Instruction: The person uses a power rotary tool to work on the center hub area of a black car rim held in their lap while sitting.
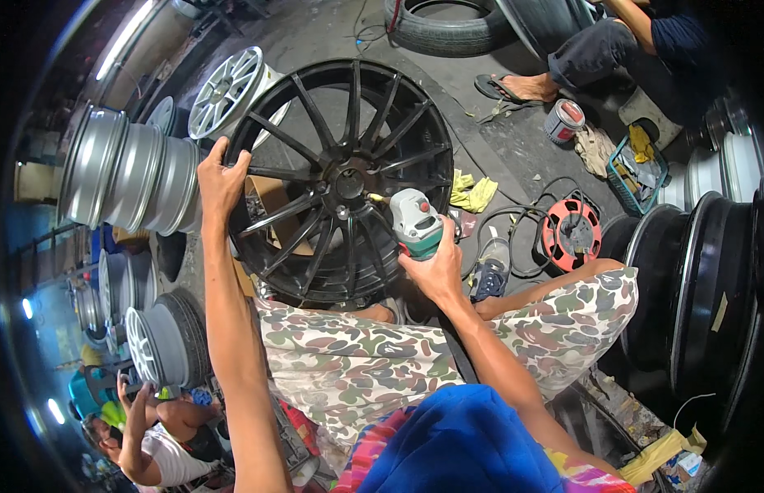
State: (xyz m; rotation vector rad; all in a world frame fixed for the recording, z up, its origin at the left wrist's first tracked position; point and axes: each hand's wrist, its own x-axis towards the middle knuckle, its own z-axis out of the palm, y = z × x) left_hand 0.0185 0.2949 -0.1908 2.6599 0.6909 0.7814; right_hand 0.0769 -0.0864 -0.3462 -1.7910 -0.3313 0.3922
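A black multi-spoke wheel [351, 115] stands tilted toward me above my camouflage-clad legs. My left hand [224, 179] grips the left side of its rim, fingers wrapped over the edge. My right hand [435, 261] is closed around a grey and green power tool [416, 220], whose thin yellowish tip reaches to the spokes just right of the hub; whether it touches is hard to tell. A brown cardboard piece [279, 215] shows behind the spokes. Yellow cloths [472, 191] lie right of the wheel.
Silver rims [123, 168] and a white wheel [226, 90] crowd the left; black rims [698, 279] line the right. A co-worker's foot [526, 87], a can [564, 120], a basket [637, 170], a red cable reel [571, 232] and a tire [447, 29] lie ahead. Another person [152, 444] sits lower left.
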